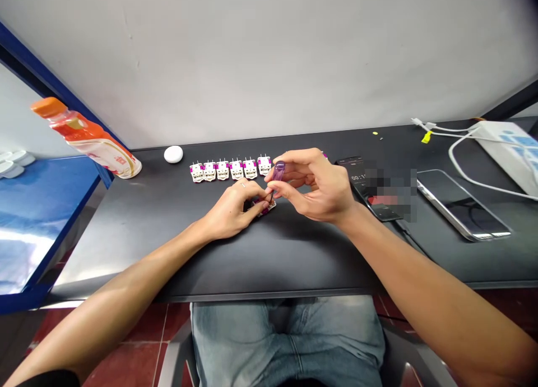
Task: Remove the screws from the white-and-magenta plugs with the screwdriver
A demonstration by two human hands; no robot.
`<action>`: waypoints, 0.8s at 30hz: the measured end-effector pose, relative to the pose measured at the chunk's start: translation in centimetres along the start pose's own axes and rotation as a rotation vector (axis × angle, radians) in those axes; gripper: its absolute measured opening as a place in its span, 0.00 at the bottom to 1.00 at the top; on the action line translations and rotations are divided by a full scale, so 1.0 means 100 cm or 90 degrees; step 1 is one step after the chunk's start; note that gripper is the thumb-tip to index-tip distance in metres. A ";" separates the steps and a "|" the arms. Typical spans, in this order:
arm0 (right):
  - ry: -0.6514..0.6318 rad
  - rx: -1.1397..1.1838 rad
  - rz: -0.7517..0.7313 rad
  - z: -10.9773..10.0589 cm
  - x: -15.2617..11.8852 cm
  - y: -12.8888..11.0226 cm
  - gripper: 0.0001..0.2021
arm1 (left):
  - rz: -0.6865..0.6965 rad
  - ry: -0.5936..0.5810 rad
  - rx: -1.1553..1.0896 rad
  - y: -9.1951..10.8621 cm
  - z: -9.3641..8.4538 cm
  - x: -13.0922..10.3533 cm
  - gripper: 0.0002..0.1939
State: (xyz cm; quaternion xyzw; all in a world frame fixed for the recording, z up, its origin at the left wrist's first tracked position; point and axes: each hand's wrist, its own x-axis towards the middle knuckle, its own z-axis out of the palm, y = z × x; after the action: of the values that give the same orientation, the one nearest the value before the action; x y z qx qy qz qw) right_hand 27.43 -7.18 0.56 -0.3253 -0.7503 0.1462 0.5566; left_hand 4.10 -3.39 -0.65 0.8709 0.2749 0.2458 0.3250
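Observation:
A small white and purple part [272,205] lies on the black table, pinned by the fingers of my left hand [230,210], which cover much of it. Above it, my right hand [321,188] pinches the purple handle of a small screwdriver [278,171]. Its thin dark shaft slants down to the part beside my left fingertips; the tip is hidden. Behind my hands stands a row of several similar white and purple parts [222,170], metal prongs pointing up. The right end of that row is partly covered by my right hand.
On the black table [260,263] are a round white lid [173,154], an orange bottle [90,140] at the left, a dark phone [384,212] with a cable, and a second phone [464,204]. A white box [510,151] with white cables stands at the right. A wall rises behind.

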 end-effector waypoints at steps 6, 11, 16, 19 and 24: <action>-0.014 0.021 0.027 -0.002 0.001 -0.001 0.18 | 0.007 0.015 0.023 -0.001 0.000 -0.001 0.10; -0.005 0.015 0.027 -0.004 0.003 -0.002 0.16 | 0.038 0.036 0.087 -0.003 -0.005 -0.005 0.16; -0.033 0.039 0.061 -0.004 0.003 -0.003 0.15 | 0.080 -0.057 0.164 0.000 -0.022 -0.009 0.12; -0.070 0.110 0.069 0.000 0.002 -0.007 0.13 | 0.095 -0.096 0.174 0.002 -0.031 -0.011 0.14; -0.131 0.196 0.088 0.006 0.000 -0.012 0.12 | 0.104 -0.132 0.185 0.003 -0.035 -0.012 0.13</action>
State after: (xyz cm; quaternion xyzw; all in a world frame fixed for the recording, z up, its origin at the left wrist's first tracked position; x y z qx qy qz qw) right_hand 26.47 -8.01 1.08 -0.2699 -0.7481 0.3298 0.5086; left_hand 1.19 -2.82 1.64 0.9486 0.2011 0.1382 0.2015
